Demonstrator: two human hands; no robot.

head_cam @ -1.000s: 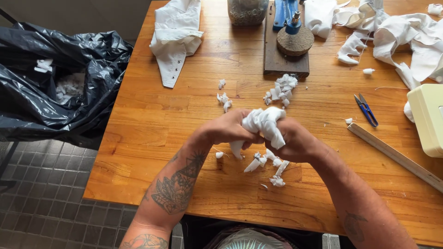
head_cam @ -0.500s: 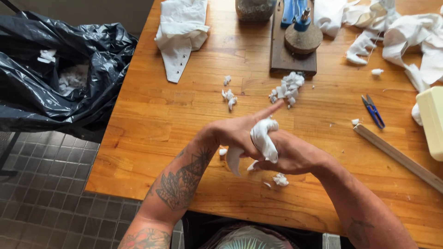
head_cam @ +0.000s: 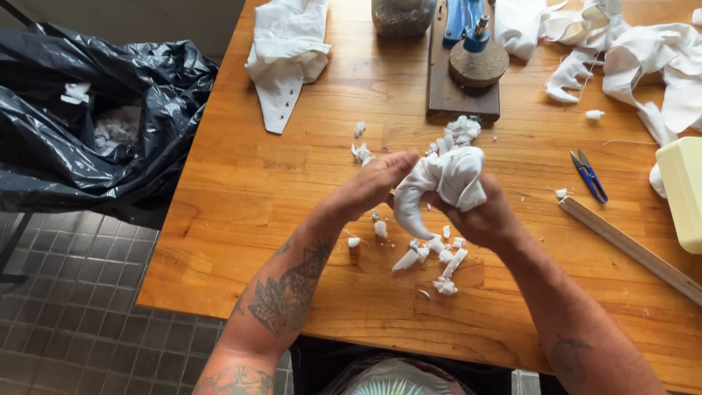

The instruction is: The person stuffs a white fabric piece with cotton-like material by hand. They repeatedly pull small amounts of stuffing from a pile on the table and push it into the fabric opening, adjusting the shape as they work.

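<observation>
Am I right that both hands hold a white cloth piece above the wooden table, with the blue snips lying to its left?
Not quite: the head view shows the blue snips lying right of the white cloth piece, not left. Both the left hand and right hand hold it above the wooden table.

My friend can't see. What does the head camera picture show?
Two hands, left and right, hold a bunched white cloth above a wooden table. White scraps lie beneath, blue snips to the right, a black bag to the left.
</observation>
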